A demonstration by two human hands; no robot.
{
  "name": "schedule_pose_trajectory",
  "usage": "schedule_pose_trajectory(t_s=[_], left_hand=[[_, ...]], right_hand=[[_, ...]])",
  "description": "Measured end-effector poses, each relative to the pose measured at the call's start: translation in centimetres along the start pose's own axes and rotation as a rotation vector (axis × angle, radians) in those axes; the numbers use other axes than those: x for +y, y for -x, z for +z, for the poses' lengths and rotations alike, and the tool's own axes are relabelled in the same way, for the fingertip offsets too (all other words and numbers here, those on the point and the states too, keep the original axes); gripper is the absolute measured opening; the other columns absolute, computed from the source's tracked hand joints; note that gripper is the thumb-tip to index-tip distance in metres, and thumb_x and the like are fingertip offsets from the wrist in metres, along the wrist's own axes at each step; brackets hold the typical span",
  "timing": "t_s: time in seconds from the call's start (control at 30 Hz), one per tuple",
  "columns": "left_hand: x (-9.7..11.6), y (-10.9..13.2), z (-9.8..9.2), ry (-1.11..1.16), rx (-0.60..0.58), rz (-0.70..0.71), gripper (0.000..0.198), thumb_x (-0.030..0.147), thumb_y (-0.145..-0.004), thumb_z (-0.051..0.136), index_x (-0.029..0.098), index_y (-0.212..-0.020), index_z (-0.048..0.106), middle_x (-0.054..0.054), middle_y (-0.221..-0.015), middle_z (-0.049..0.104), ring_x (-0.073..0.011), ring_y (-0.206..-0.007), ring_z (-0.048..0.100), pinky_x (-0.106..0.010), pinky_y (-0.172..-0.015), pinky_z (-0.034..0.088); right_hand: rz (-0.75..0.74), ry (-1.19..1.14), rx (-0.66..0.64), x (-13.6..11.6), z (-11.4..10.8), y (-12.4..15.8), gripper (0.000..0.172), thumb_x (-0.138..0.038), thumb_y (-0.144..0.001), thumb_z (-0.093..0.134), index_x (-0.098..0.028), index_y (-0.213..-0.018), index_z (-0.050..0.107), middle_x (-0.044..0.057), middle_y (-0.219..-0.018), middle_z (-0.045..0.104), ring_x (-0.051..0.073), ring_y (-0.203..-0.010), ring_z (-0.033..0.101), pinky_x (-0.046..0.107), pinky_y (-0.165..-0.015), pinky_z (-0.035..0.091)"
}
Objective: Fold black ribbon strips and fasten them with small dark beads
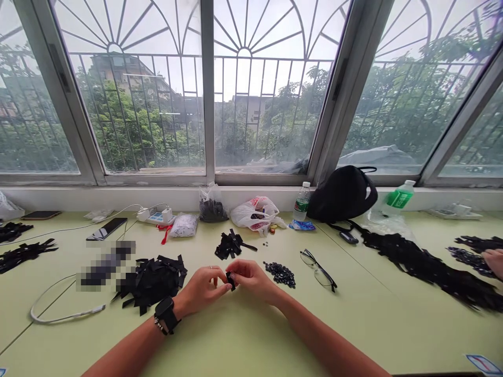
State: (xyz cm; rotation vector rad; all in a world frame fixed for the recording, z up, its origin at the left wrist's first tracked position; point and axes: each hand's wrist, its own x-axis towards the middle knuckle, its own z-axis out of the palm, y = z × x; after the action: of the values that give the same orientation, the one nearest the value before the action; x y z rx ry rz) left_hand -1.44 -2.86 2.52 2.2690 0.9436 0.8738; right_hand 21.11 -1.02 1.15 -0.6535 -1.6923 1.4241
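Observation:
Over the middle of the table, my left hand (202, 289) and my right hand (254, 280) meet with fingertips pinched on a short black fabric strip (231, 281). Part of the strip is hidden by the fingers. Left of my left hand lies a large pile of black strips (159, 280). Just beyond my hands is a smaller heap of black strips (231, 245), some with a small round fitting. Close to my right hand sits a cluster of small shiny black round pieces (280, 273). A dark watch (167, 314) and a beaded bracelet are on my left wrist.
Eyeglasses (319, 269) lie to the right, before a long row of black strips (428, 267). Bags, a bottle (302, 201) and a black backpack (341, 193) line the window. A white cable (66, 317) and phone (107, 229) are left. Another person's hand (495, 261) shows far right.

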Motion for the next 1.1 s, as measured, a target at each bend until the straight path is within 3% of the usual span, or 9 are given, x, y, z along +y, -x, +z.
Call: schedule_pose_trajectory(t_s=[0.43, 0.7, 0.93, 1.1], left_hand=[[-1.0, 0.0, 0.4, -0.027, -0.024, -0.027, 0.029, 0.036, -0.099, 0.063, 0.018, -0.08, 0.074, -0.001, -0.072, 0.067, -0.0135, -0.065, 0.054, -0.024, -0.061, 0.04], [-0.7, 0.0, 0.4, -0.03, -0.011, -0.039, 0.026, 0.035, -0.097, 0.064, 0.018, -0.081, 0.075, -0.002, -0.07, 0.066, -0.0135, -0.063, 0.053, -0.023, -0.059, 0.04], [-0.7, -0.1, -0.7, -0.054, -0.006, -0.037, 0.021, 0.03, -0.097, 0.063, 0.019, -0.088, 0.077, -0.002, -0.075, 0.07, -0.0142, -0.066, 0.057, -0.024, -0.063, 0.044], [-1.1, -0.1, -1.6, -0.096, 0.016, -0.052, 0.022, 0.032, -0.098, 0.062, 0.02, -0.09, 0.078, -0.002, -0.077, 0.071, -0.0152, -0.069, 0.059, -0.025, -0.064, 0.046]], right_hand=[[0.035, 0.1, -0.044, 0.4, 0.2, 0.2, 0.034, -0.048, -0.091, 0.076, -0.018, -0.106, 0.078, 0.006, -0.092, 0.073, 0.018, -0.081, 0.063, 0.03, -0.073, 0.05], [0.047, 0.337, 0.003, 0.2, 0.2, 0.2, 0.034, -0.052, -0.093, 0.07, -0.018, -0.093, 0.075, 0.002, -0.077, 0.066, 0.014, -0.066, 0.049, 0.026, -0.059, 0.038], [0.019, 0.486, 0.027, -0.5, -0.1, 0.6, 0.02, -0.038, -0.097, 0.064, -0.02, -0.09, 0.067, -0.001, -0.074, 0.06, 0.013, -0.066, 0.045, 0.025, -0.06, 0.036], [0.013, 0.476, 0.151, -0.4, -1.2, 0.2, 0.018, -0.036, -0.094, 0.064, -0.019, -0.088, 0.064, -0.002, -0.069, 0.058, 0.013, -0.061, 0.049, 0.026, -0.058, 0.037]])
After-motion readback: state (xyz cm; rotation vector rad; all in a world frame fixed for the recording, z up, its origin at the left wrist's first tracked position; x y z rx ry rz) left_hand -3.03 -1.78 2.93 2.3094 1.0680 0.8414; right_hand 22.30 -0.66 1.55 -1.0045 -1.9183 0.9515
